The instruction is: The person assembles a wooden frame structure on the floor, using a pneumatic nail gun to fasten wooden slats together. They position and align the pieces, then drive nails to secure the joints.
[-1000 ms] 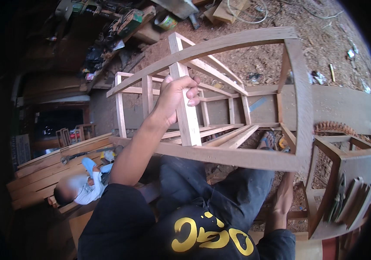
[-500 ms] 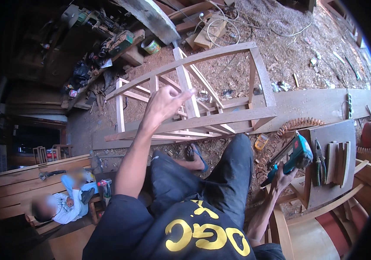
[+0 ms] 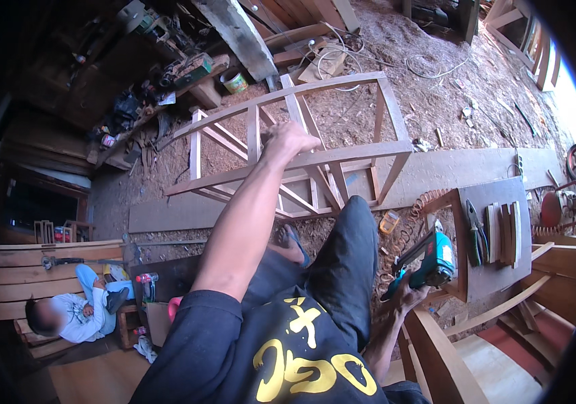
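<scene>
A chair-like wooden frame (image 3: 342, 159) of pale slats and curved rails stands in front of my knees. My left hand (image 3: 289, 141) is closed around a wooden slat (image 3: 292, 106) that crosses between the frame's two long rails; its fingertips are partly hidden. Low at the right, my right hand (image 3: 410, 293) grips a teal-and-black nail gun (image 3: 438, 261) by its handle, apart from the frame. Beside the tool lie pliers (image 3: 476, 236) with dark green handles and several short wooden strips (image 3: 506, 232), all on a brown board (image 3: 496, 275).
An orange coiled air hose (image 3: 429, 200) runs behind the nail gun, near a yellow tool (image 3: 389, 222). A long flat board (image 3: 449, 168) lies on the sawdust-covered floor. Another person (image 3: 76, 313) sits at the left by a slatted wooden bench (image 3: 12, 283). Curved furniture parts (image 3: 503, 316) fill the lower right.
My left hand has moved right and slightly up along the frame with the slat. The nail gun in my right hand has shifted left and down. The whole view has turned somewhat.
</scene>
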A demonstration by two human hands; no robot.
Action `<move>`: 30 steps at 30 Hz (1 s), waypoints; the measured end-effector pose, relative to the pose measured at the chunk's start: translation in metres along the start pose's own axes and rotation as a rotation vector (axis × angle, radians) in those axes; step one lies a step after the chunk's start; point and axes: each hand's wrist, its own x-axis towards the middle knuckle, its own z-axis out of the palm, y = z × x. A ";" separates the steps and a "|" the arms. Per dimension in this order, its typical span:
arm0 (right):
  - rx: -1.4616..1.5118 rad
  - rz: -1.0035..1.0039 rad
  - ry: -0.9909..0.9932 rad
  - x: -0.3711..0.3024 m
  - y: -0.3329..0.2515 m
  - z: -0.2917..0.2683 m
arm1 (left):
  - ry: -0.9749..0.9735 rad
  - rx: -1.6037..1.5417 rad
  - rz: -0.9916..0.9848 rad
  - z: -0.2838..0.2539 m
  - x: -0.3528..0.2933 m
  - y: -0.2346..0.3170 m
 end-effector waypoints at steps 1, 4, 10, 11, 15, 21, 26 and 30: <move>-0.025 0.011 -0.021 -0.004 0.001 -0.006 | 0.029 -0.021 0.009 0.003 0.001 -0.001; -0.041 0.011 -0.048 -0.012 0.003 -0.025 | 0.103 -0.059 0.039 0.012 0.004 -0.006; -0.046 -0.075 -0.134 -0.016 0.012 -0.063 | 0.207 -0.073 0.088 0.022 0.005 -0.009; -0.043 -0.112 -0.148 -0.015 0.015 -0.066 | 0.221 -0.050 0.094 0.024 0.007 -0.009; -0.089 -0.158 -0.146 -0.011 0.021 -0.072 | 0.234 -0.080 0.120 0.026 0.012 -0.013; 0.022 -0.024 -0.236 -0.014 0.014 -0.075 | 0.190 -0.184 0.130 0.023 0.014 -0.021; 0.018 -0.002 -0.194 -0.014 -0.002 -0.070 | 0.165 -0.173 0.140 0.025 0.024 -0.022; 0.016 -0.020 -0.170 -0.014 -0.014 -0.066 | 0.151 -0.224 0.147 0.028 0.034 -0.027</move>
